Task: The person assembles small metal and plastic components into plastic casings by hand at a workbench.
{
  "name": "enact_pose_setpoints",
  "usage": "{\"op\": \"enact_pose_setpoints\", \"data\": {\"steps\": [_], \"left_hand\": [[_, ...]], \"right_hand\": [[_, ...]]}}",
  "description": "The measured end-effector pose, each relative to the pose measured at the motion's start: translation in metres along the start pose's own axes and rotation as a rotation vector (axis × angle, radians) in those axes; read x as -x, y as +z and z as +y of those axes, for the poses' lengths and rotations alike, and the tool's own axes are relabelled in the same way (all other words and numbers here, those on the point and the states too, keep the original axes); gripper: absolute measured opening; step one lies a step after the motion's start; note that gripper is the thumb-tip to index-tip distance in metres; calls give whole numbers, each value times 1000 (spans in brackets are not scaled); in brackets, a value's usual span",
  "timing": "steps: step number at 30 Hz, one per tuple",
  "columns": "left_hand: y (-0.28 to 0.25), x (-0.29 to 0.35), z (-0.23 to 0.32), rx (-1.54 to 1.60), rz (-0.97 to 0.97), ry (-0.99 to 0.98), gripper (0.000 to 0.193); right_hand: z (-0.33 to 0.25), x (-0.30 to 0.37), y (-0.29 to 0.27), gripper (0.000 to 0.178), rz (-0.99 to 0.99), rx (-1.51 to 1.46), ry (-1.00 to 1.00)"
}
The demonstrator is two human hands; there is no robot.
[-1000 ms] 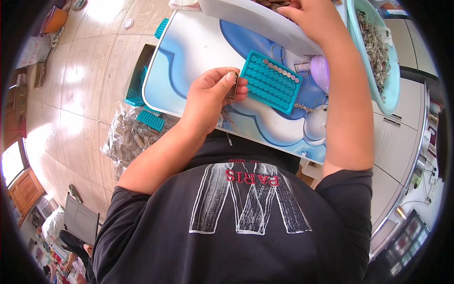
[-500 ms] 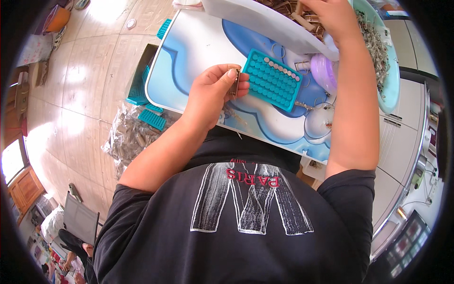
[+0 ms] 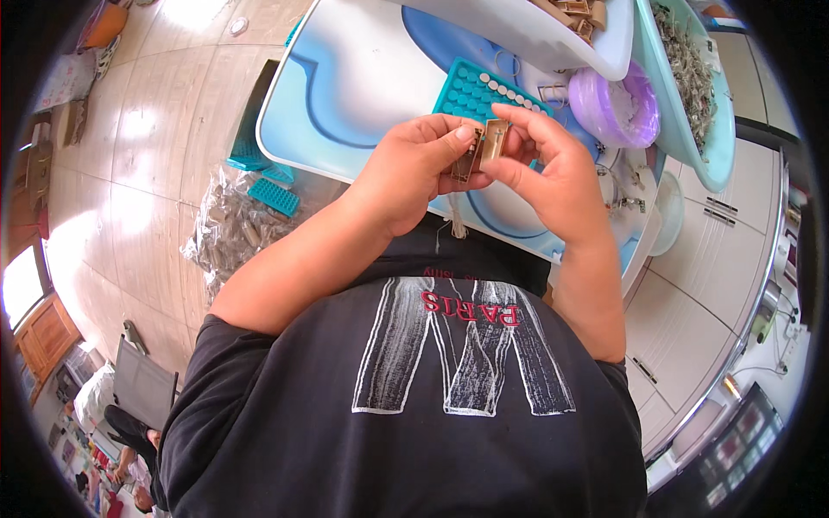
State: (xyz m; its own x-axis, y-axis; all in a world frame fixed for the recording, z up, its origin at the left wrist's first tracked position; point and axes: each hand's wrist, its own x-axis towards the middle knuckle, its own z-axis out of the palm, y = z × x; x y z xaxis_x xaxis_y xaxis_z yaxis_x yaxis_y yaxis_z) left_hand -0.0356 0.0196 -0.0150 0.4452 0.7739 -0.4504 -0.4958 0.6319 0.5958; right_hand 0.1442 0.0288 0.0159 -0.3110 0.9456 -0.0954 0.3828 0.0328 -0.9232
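Observation:
My left hand is closed on a small brown rectangular casing with small parts showing inside it. Thin pale wires hang below that hand. Between the thumb and fingers of my right hand is a tan hollow casing half, its open side showing. The two pieces are side by side, close together above the table. Just beyond my hands lies a teal tray of round pockets, with a row of pale discs along its far side; my hands cover part of it.
A white bin of tan casings stands at the far side of the table. To the right are a purple round container and a pale green basin heaped with wired parts. A plastic bag lies at the left.
My right hand has come back from the bin with a tan casing half and is now beside my left hand. The left hand has shifted slightly right, still holding its brown casing.

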Motion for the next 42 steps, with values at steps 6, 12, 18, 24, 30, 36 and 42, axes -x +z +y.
{"op": "enact_pose_setpoints", "data": {"steps": [6, 12, 18, 24, 30, 36, 42], "left_hand": [[12, 1, -2, -6, -60, -61, 29], [16, -1, -7, -30, 27, -47, 25], [11, -4, -13, -35, 1, -50, 34], [11, -1, -10, 45, -85, -24, 41], [16, 0, -11, 56, -48, 10, 42], [17, 0, -11, 54, -89, 33, 40], [20, 2, -12, 66, -57, 41, 41]], "right_hand": [[0, 11, -5, 63, 24, 179, -233], [-1, 24, -4, 68, 145, 161, -166], [-7, 27, -3, 75, 109, 377, -305], [-5, 29, 12, 80, 194, 358, -268], [-5, 24, 16, 80, 222, 475, -375], [-4, 23, 17, 80, 231, 515, -384], [-4, 24, 17, 79, 242, 529, -389]]}}
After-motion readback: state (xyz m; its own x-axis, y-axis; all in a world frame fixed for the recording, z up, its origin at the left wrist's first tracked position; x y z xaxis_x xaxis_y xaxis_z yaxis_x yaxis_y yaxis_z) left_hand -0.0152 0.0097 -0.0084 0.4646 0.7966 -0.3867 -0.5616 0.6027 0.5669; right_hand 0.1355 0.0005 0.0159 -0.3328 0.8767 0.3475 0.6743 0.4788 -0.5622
